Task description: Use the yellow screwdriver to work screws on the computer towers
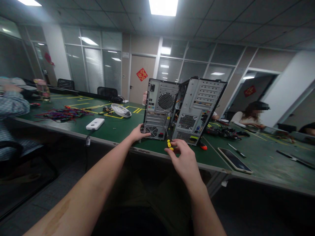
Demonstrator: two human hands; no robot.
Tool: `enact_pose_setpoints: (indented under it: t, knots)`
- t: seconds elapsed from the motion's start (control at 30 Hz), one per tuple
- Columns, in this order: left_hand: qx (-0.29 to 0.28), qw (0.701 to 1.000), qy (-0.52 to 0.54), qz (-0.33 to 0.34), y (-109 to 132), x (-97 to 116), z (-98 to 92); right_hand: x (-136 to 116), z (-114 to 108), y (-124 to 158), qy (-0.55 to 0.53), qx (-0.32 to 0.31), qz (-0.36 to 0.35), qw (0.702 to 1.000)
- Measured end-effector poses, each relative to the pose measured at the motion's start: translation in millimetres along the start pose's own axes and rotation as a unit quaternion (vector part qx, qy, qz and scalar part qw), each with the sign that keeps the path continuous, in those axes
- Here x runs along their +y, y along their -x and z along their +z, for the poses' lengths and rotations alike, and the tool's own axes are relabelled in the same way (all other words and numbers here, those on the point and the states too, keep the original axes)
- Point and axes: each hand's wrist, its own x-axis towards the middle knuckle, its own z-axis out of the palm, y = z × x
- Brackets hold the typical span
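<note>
A grey desktop computer case (161, 108) stands upright on the green table (118, 131), rear panel facing me. A second case or its opened side panel (199, 108) leans beside it on the right. My left hand (138, 132) presses against the lower left corner of the first case, fingers curled on its edge. My right hand (183, 157) pinches a yellow-and-black screwdriver (168, 141), its tip pointing up at the gap between the two cases.
A white power bank (95, 124), a small white fan (120, 110) and a pile of coloured cables (62, 114) lie at left. A phone (234, 160), tools and black parts (225, 132) lie at right. One person sits far left (11, 105), another far right (251, 116).
</note>
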Motion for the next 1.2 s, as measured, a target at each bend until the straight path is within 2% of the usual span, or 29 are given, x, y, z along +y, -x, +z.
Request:
enact_pose_setpoints:
  t: [0.33,0.63,0.8,0.97,1.2]
  knots:
    - [-0.008,1.0,-0.013,0.014,-2.5,-4.6,1.4,2.1,-4.7,3.6,-0.004,-0.046,0.007,0.999]
    - [-0.006,1.0,-0.014,0.011,-6.3,-10.6,2.1,-0.9,0.8,2.6,0.033,-0.014,0.021,0.999]
    - [-0.006,1.0,-0.018,0.011,-5.4,-9.9,2.2,-1.0,0.2,3.2,0.02,-0.037,-0.001,0.999]
    - [-0.005,0.999,-0.031,0.013,-4.5,-7.2,1.4,2.1,-2.2,3.3,0.005,-0.046,0.012,0.999]
    - [-0.007,1.0,-0.027,0.007,-3.4,-5.0,-0.3,-0.2,-1.2,2.1,0.007,0.011,0.002,1.0]
